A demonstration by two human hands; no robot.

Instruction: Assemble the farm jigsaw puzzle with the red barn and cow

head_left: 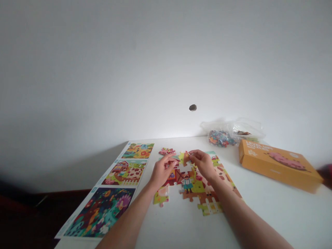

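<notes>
A partly joined farm jigsaw puzzle lies on the white table, showing a farmer, cows, a barn and a fence. Over its upper left is my left hand, with thumb and index finger drawn together; what is between them, if anything, I cannot make out. My right hand reaches over the upper middle and pinches the edge of a brown and green puzzle piece. Just beyond my left fingers lie loose pink and red pieces. My right forearm covers part of the puzzle's right side.
On the left lies a sheet with three printed pictures, the middle one a farm scene. At the back are clear plastic bags of pieces. An orange puzzle box stands at the right. A white wall rises behind the table.
</notes>
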